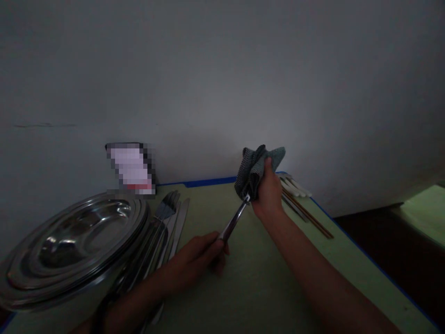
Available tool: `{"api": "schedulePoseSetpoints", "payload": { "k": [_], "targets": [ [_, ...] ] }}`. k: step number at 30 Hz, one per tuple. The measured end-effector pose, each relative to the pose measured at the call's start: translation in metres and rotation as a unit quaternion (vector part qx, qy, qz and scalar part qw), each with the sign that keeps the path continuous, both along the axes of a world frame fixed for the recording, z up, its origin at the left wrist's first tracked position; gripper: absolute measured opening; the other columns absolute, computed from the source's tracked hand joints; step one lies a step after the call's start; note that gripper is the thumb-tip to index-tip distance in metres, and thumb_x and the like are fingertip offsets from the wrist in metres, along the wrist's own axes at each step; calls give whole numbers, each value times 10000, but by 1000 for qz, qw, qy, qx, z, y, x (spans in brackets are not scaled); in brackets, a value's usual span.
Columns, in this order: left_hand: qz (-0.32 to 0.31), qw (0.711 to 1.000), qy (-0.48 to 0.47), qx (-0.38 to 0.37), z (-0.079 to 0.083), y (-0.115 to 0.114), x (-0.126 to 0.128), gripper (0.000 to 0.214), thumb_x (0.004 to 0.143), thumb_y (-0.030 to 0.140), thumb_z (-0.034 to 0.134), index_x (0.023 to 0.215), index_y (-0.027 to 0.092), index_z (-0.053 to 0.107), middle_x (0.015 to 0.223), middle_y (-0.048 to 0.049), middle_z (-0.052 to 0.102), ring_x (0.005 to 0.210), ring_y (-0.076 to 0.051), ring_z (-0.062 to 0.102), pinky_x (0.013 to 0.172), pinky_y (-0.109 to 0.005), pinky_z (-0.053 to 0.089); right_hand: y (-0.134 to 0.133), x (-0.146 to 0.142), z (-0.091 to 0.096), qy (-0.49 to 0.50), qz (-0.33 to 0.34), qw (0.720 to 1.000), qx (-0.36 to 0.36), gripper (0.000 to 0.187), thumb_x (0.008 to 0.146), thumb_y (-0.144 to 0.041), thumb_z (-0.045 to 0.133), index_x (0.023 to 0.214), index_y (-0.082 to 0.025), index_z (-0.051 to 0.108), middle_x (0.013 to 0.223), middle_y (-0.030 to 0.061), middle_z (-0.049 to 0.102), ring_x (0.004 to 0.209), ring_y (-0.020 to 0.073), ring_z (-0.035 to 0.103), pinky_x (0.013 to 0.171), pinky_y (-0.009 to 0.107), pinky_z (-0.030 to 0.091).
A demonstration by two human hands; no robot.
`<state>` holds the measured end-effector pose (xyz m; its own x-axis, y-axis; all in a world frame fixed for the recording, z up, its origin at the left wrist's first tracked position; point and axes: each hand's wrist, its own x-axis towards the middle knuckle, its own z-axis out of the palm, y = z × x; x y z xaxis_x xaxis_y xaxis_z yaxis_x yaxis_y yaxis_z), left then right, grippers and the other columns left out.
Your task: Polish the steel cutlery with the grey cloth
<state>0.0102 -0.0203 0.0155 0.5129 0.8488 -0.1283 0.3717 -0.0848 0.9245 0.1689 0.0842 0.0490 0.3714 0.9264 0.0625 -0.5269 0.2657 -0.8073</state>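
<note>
My left hand (208,253) is closed round the lower end of a long metal utensil handle (234,220), which slants up and to the right. The handle's upper end goes into a grey-green checked cloth (248,169), so I cannot see what kind of utensil it is. My right hand (269,188) grips the bunched cloth around that end, thumb pointing up. Both hands are held over the middle of the pale green table (239,287).
Stacked shiny metal plates (21,273) stand on the left. Beside them lie several forks (168,204) and table knives (181,222). Brown chopsticks (313,218) and white spoons (295,186) lie at the right edge. A phone with a blurred screen (130,164) leans against the wall (208,83).
</note>
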Motion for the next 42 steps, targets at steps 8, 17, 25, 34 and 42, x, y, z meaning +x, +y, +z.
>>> {"api": "schedulePoseSetpoints", "payload": {
  "k": [8, 17, 25, 34, 42],
  "targets": [
    [96, 991, 36, 84, -6, 2, 1, 402, 902, 353, 299, 611, 182, 517, 556, 23, 513, 530, -116, 485, 555, -210, 379, -30, -37, -22, -167, 38, 984, -50, 436, 751, -579, 478, 639, -167, 568, 557, -1, 534, 549, 119, 493, 477, 225, 367],
    [217, 972, 29, 85, -6, 7, -4, 344, 834, 371, 368, 575, 188, 501, 527, 4, 539, 495, -140, 488, 493, -227, 364, -57, -65, -43, -227, 94, 968, -45, 309, 701, -461, 617, 849, -189, 625, 808, 34, 646, 769, 180, 575, 679, 270, 427],
    [215, 975, -4, 62, -8, 8, -4, 423, 810, 504, 378, 549, 185, 470, 465, 30, 451, 441, -111, 409, 435, -205, 327, -62, -64, -42, -259, 116, 959, -15, 338, 796, -469, 494, 876, -165, 617, 792, 32, 640, 739, 158, 572, 671, 252, 421],
    [156, 985, 30, 62, -13, 10, -5, 444, 842, 475, 357, 521, 181, 447, 427, 55, 411, 412, -89, 379, 426, -190, 300, -51, -57, -47, -266, 141, 950, -88, 519, 761, -600, 420, 749, -123, 622, 674, 45, 606, 661, 168, 553, 598, 269, 398],
    [142, 990, 13, 20, -13, 10, -3, 424, 834, 472, 365, 551, 177, 479, 422, 60, 411, 406, -90, 379, 431, -198, 306, -46, -55, -54, -272, 151, 944, -110, 517, 726, -627, 445, 673, -135, 595, 618, 25, 565, 598, 144, 504, 537, 253, 366]
  ]
}}
